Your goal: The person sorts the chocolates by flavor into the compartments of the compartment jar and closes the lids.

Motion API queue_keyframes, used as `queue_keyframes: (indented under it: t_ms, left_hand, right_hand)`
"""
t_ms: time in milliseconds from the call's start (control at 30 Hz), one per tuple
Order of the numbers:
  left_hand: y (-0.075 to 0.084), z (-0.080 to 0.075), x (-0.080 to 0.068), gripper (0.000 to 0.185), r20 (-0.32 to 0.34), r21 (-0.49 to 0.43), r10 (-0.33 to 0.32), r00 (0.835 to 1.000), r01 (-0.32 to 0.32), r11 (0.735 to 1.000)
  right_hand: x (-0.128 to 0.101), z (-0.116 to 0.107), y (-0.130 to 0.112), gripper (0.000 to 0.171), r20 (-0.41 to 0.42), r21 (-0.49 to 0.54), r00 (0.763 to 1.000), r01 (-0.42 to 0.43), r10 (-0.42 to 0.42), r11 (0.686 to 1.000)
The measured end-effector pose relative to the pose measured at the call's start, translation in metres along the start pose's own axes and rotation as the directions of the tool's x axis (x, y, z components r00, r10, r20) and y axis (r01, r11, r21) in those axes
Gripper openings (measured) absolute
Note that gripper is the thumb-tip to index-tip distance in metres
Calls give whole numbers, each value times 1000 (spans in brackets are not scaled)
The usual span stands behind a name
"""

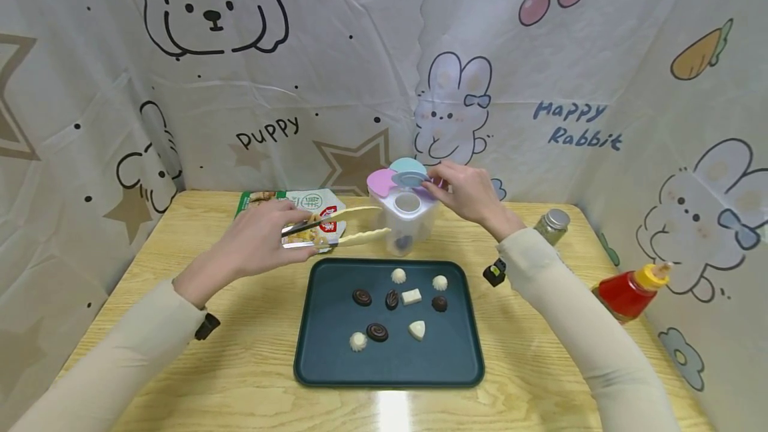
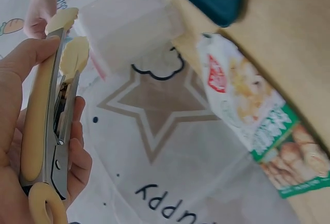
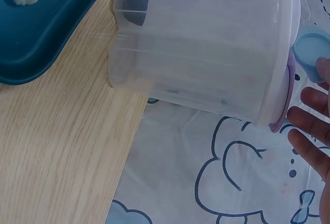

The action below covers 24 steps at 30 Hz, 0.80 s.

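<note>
In the head view my left hand (image 1: 258, 235) grips cream-tipped metal tongs (image 1: 360, 239), whose two tips stand apart beside the container. My right hand (image 1: 471, 195) pinches a blue flap lid (image 1: 410, 179), raised above a round opening in the container's top. The clear plastic container (image 1: 414, 225) has further pink, teal and purple lids. A dark piece (image 3: 136, 6) lies at its bottom, seen through the wall in the right wrist view. In front is a dark teal tray (image 1: 390, 373) with scattered chocolates, among them a dark oval (image 1: 377, 333) and a white swirl (image 1: 358, 341).
A green and white food packet (image 1: 312, 200) lies behind the left hand. To the right of the right arm stand a spice jar (image 1: 553, 225) and a red sauce bottle (image 1: 627, 293). A printed curtain (image 1: 360, 85) closes off the back and sides of the wooden table (image 1: 240, 352).
</note>
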<state>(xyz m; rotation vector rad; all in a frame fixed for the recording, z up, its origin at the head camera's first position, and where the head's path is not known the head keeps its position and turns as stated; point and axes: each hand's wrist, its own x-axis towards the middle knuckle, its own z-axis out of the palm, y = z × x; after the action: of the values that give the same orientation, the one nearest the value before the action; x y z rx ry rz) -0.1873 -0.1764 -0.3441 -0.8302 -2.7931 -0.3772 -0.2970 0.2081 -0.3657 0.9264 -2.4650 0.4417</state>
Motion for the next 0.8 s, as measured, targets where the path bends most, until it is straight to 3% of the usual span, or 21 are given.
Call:
queue_keyframes:
  t_ms: [333,633,800]
  left_hand:
    - [-12,21,-38,54,17,19,12,1000,-12,1000]
    - [-13,42,-54,51,60,52,82,995,-85,995]
    - [-13,52,-60,50,116,48,72,991,-78,996]
  right_hand:
    - [0,0,0,14,1,1,1000,2,-2,1000]
    - [0,-1,-2,13,-2,4,1000,4,-4,1000]
    - [0,-1,-1,13,0,7,1000,4,-4,1000]
